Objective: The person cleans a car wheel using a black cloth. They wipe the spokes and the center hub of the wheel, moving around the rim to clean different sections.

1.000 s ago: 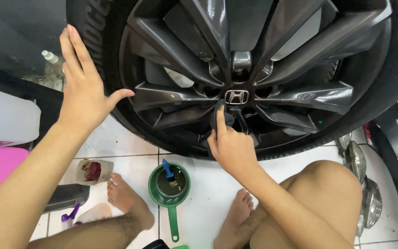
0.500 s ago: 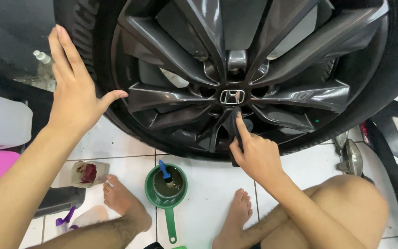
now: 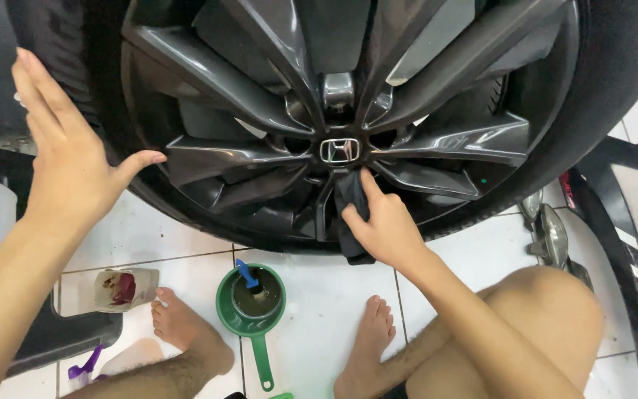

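White tile floor (image 3: pixel 311 310) below wheel (image 3: pixel 334 111) — green dipper (image 3: pixel 249 299) there. Left hand (image 3: pixel 71 159) open, flat on tyre (image 3: pixel 60 44); right hand (image 3: pixel 385 222) grips dark cloth (image 3: pixel 350 199) — seemingly against spoke.

Probably a car-wash bay: wheel (image 3: pixel 334 111), tiled floor (image 3: pixel 171 244).

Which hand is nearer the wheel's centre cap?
Right. The right hand presses a dark cloth on the spokes just below the centre cap; the left hand rests flat on the tyre, far left.
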